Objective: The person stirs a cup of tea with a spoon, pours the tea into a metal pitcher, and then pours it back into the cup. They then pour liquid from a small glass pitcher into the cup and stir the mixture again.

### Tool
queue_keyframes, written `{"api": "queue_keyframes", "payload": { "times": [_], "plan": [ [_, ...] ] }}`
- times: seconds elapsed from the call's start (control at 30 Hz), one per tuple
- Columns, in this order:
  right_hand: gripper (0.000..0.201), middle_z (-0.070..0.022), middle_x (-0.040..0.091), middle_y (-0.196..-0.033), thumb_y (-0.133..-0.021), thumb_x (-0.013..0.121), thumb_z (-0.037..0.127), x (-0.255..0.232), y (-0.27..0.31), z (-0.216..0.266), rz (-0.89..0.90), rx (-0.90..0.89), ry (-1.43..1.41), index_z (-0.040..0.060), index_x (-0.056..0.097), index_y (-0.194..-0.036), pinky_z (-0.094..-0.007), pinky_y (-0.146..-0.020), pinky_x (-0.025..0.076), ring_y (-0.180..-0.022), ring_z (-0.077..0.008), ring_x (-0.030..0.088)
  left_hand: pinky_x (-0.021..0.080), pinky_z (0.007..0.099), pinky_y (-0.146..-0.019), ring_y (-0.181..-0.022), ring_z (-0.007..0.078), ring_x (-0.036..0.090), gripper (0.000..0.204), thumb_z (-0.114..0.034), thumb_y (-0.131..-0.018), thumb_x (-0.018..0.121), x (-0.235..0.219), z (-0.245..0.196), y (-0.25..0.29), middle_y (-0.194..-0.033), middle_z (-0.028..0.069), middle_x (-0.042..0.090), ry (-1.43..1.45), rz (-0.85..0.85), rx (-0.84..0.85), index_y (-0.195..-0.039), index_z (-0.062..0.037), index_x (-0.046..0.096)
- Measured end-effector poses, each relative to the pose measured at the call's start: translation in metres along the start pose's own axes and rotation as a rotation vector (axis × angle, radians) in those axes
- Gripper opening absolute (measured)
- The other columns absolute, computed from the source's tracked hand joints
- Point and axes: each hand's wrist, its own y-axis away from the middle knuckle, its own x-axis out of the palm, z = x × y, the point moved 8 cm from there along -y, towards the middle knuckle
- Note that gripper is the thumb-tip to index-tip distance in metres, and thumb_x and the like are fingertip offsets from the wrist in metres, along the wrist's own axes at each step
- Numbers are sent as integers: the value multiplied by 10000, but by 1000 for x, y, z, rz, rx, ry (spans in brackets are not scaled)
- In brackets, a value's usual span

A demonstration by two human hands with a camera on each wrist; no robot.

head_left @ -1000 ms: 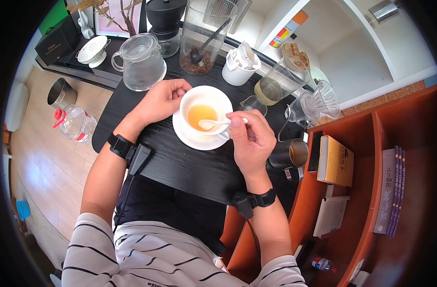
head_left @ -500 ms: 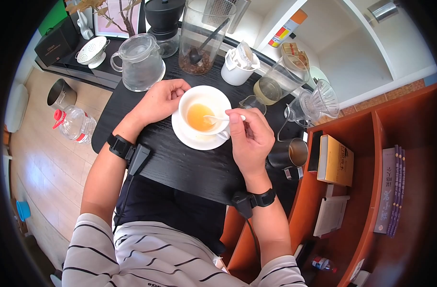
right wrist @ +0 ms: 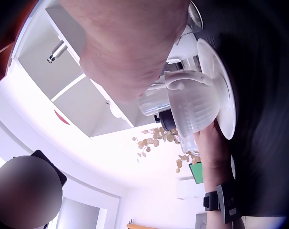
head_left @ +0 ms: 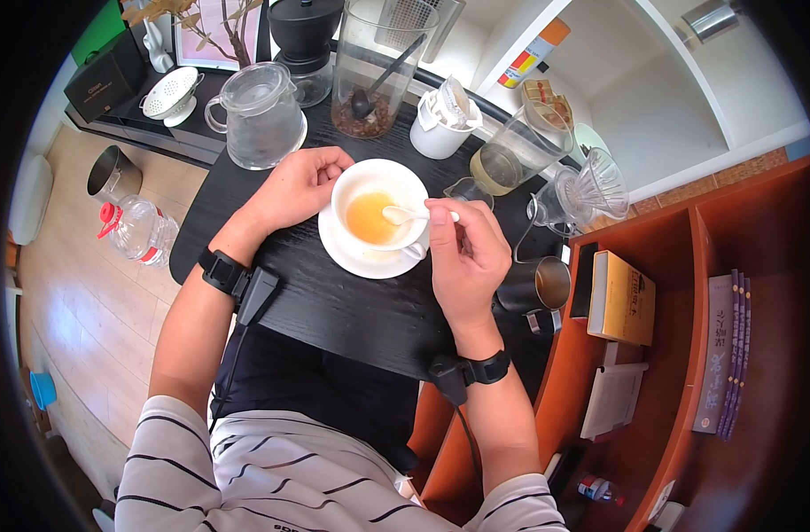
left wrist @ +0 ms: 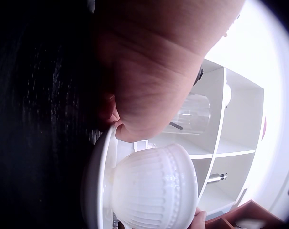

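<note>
The fingers [head_left: 465,215] of the right hand [head_left: 470,262] pinch the handle of a white spoon [head_left: 412,215]. Its bowl lies at the amber liquid [head_left: 367,223] inside a white cup [head_left: 407,182]; whether it dips in is hard to tell. The left hand [head_left: 297,188] grips the rim of the white saucer [head_left: 347,257], its thumb on the upper side. The cup stands upright on the saucer, its handle toward the right hand, and the saucer rests on the black surface [head_left: 325,306]. Beyond the left hand stand a lidded glass pitcher [head_left: 265,129] and a tall clear container [head_left: 383,75]; a white mug [head_left: 439,140] stands beyond the cup. A metal jug [head_left: 518,288] sits just beside the right hand.
</note>
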Motion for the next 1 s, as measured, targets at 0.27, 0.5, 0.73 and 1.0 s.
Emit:
{"api": "queue_keyframes", "payload": {
  "times": [0.27, 0.5, 0.73, 1.0],
  "plan": [
    [72, -29, 673, -828, -979, 780, 55, 6, 2, 0, 96, -20, -69, 3, 786, -1027, -225, -546, 371, -602, -52, 492, 506, 189, -724, -835, -3, 612, 160, -54, -977, 726, 0, -2, 1, -932, -41, 720, -4, -1, 2, -1127, 1, 723],
    [70, -13, 641, -805, -991, 772, 59, -1, 1, -7, -13, 3, -36, 2, 782, -1030, -222, -545, 360, -607, -42, 481, 506, 189, -722, -831, -5, 611, 155, -49, -980, 717, 1, -1, 0, -932, -43, 720, 20, -1, 11, -1127, 0, 723],
    [78, -17, 651, -807, -989, 775, 61, 0, 0, -2, -1, -1, 2, -1, 783, -1037, -218, -550, 369, -616, -42, 501, 506, 189, -723, -830, -5, 612, 152, -48, -981, 716, 0, -2, 1, -924, -45, 716, -9, 0, 0, -1125, 0, 723],
    [76, -26, 671, -814, -978, 781, 51, 5, 2, 1, 76, -48, -39, 4, 784, -1039, -219, -544, 375, -609, -46, 518, 498, 188, -715, -825, -4, 602, 156, -47, -977, 718, 1, -3, 1, -921, -47, 709, 5, -1, 5, -1125, 2, 720]
  ]
}}
